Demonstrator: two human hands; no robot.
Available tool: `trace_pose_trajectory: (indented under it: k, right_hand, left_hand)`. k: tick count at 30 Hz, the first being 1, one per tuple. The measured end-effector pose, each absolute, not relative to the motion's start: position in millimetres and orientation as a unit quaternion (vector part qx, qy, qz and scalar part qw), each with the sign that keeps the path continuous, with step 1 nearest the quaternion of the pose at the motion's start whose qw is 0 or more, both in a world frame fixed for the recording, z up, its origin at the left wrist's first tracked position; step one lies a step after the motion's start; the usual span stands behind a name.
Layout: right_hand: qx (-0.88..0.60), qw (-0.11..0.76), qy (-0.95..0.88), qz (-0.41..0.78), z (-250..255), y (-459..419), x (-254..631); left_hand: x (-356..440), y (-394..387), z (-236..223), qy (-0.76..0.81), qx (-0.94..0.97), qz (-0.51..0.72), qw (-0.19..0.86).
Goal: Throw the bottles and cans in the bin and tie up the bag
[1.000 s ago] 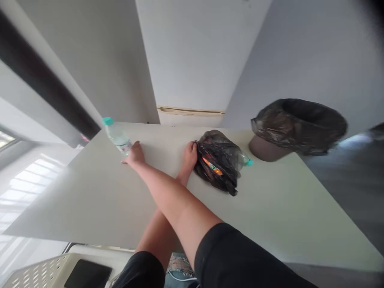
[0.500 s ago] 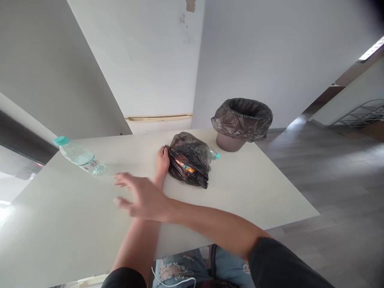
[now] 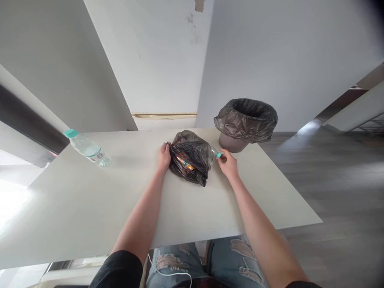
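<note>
A crumpled black plastic bag (image 3: 196, 144) lies on the white table in front of me, with an orange-and-green wrapper (image 3: 185, 163) showing at its opening. My left hand (image 3: 163, 157) is closed on the bag's left edge. From the bag's right side pokes the neck of a clear plastic bottle (image 3: 215, 152) with a teal cap; the rest of it is hidden by the bag. At that cap, my right hand (image 3: 228, 165) pinches with thumb and fingers. Another clear bottle (image 3: 90, 151) with a teal cap stands at the table's left, looking tilted in this view.
A brown bin (image 3: 232, 143) lined with a black bag (image 3: 246, 120) stands at the table's back right corner. The white table (image 3: 126, 200) reaches back to a white fridge-like door (image 3: 150, 60) and a grey wall. Grey floor (image 3: 339, 172) lies to the right.
My right hand has swung from the left, above my left arm, across to the bottle cap on the bag's right. My left hand stays on the bag. The view has shifted slightly.
</note>
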State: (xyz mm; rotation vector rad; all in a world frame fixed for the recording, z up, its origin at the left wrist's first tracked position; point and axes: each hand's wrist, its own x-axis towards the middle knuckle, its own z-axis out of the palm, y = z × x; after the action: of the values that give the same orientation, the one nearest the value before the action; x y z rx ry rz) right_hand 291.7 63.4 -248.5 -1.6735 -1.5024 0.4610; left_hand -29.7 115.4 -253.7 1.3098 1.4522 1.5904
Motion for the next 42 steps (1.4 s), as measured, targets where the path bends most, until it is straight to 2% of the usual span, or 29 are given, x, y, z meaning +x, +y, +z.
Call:
trace_pose_trajectory:
  k: [2, 5, 8, 10, 13, 26, 34, 42]
  right_hand:
    - [-0.646, 0.462, -0.577, 0.191, -245, 61, 291]
    - [-0.592, 0.584, -0.533, 0.154, -226, 51, 291]
    - [-0.525, 0.686, -0.503, 0.015, -193, 32, 291]
    - [-0.495, 0.715, -0.487, -0.08, -171, 18, 290]
    - [-0.479, 0.706, -0.515, -0.082, -153, 0, 287]
    - [-0.547, 0.58, -0.557, 0.232, -176, 7, 264]
    - [-0.628, 0.53, -0.499, 0.276, -235, 6, 256]
    - [-0.646, 0.54, -0.478, 0.251, -244, 12, 258]
  left_hand:
    - [-30, 116, -254, 0.549, 0.49, 0.603, 0.309]
    - [-30, 117, -254, 0.543, 0.481, 0.611, 0.317]
    - [-30, 118, -256, 0.544, 0.482, 0.611, 0.314]
    - [-30, 119, -257, 0.547, 0.487, 0.607, 0.308]
    - [-31, 120, -259, 0.552, 0.486, 0.604, 0.306]
    - [-29, 116, -254, 0.56, 0.5, 0.598, 0.281]
    - [-27, 117, -257, 0.554, 0.493, 0.601, 0.297]
    - [-26, 116, -255, 0.571, 0.501, 0.581, 0.291]
